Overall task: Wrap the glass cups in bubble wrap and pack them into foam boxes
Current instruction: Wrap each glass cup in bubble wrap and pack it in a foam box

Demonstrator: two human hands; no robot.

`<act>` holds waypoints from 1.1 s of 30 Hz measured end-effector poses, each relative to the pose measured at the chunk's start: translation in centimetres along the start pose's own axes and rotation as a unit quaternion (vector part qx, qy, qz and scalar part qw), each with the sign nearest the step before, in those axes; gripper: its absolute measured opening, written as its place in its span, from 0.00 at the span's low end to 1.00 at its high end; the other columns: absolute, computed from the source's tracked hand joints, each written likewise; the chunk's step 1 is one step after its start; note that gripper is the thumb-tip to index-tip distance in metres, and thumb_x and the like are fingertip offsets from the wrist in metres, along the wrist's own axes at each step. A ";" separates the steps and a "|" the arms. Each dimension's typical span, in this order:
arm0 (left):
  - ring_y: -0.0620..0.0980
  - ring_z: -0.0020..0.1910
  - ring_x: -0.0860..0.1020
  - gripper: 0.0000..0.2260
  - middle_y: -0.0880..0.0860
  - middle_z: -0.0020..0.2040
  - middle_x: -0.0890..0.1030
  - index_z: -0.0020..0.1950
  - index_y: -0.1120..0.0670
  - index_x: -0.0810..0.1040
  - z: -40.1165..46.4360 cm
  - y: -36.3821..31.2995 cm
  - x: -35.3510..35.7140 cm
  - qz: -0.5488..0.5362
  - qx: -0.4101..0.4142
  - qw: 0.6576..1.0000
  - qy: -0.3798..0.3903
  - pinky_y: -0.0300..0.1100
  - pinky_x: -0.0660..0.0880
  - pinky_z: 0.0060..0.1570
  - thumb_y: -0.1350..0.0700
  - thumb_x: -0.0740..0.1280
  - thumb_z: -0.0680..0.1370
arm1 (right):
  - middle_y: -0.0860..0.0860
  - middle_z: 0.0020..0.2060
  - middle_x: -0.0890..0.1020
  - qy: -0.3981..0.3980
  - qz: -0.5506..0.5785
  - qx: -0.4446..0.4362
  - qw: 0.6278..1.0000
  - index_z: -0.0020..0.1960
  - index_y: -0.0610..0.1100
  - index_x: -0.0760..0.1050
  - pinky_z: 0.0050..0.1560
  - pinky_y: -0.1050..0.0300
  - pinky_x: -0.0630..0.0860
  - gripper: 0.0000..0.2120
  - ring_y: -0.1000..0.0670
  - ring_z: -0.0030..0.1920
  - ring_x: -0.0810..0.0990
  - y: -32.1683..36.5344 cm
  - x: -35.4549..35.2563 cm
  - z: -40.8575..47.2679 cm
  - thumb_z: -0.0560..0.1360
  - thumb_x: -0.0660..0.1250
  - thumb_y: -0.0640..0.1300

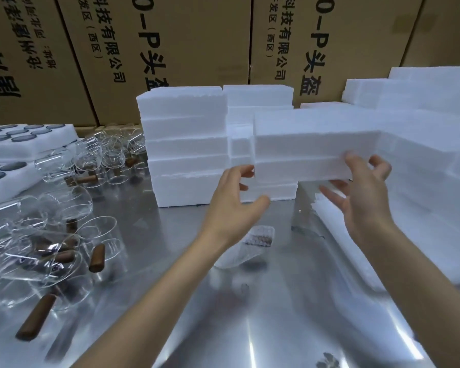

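At the centre of the head view, your two hands hold a white foam box [314,152] up off the table [263,328], its long axis running left to right across the frame. Your left hand [234,203] touches its lower left corner, fingers [243,171] curled and spread with the thumb held clear below. Your right hand [361,197] is at the box's right end, fingers slipped beneath it and thumb against the near face.

Open shiny table fills the lower centre, between your forearms. That room is bounded by a stack of foam boxes [186,144] behind your left hand, a larger foam pile [422,166] along the right edge, and glass cups [53,235] lying on their sides at the left, brown handles pointing various ways. A cup already in bubble wrap [252,245] lies on the table just below your left wrist, tilted.

At upper left, a foam tray [37,144] holds dark round pieces in its holes. Cardboard cartons [197,43] wall off the back.
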State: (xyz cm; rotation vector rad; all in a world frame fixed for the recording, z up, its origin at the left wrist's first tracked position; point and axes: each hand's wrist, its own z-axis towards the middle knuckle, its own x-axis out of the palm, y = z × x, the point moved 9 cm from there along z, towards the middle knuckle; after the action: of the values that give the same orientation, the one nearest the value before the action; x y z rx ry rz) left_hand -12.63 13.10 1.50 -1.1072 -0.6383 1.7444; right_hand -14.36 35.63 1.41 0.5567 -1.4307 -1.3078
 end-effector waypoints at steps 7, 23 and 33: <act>0.40 0.62 0.70 0.22 0.41 0.59 0.72 0.67 0.49 0.71 -2.7 1.7 0.1 0.137 0.053 0.989 0.024 0.36 0.66 0.61 0.50 0.70 0.74 | 0.52 0.58 0.71 -0.044 0.034 0.076 0.996 0.61 0.51 0.58 0.37 0.62 0.80 0.16 0.45 0.58 0.78 -5.7 -2.7 -2.4 0.79 0.61 0.42; 0.39 0.50 0.78 0.26 0.44 0.53 0.81 0.56 0.47 0.78 -4.3 7.2 -9.1 -0.059 -0.130 0.985 -0.097 0.26 0.71 0.49 0.38 0.74 0.61 | 0.50 0.59 0.71 -0.019 -0.026 0.085 0.996 0.62 0.49 0.59 0.35 0.63 0.80 0.16 0.46 0.58 0.77 -8.2 -2.7 -3.2 0.78 0.61 0.41; 0.41 0.55 0.73 0.24 0.37 0.51 0.74 0.57 0.43 0.75 -4.7 8.1 -10.9 -0.033 -0.138 0.975 -0.173 0.33 0.67 0.48 0.38 0.71 0.64 | 0.50 0.55 0.73 0.115 -0.237 0.111 0.958 0.59 0.49 0.60 0.39 0.58 0.76 0.20 0.54 0.51 0.77 -10.1 0.1 -5.1 0.75 0.68 0.45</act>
State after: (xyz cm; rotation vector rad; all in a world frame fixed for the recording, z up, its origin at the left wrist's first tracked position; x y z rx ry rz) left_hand -10.38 -0.45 -2.78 -0.9565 -1.1487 1.8447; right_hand -12.86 30.54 -8.59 1.2212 -1.2999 -1.3967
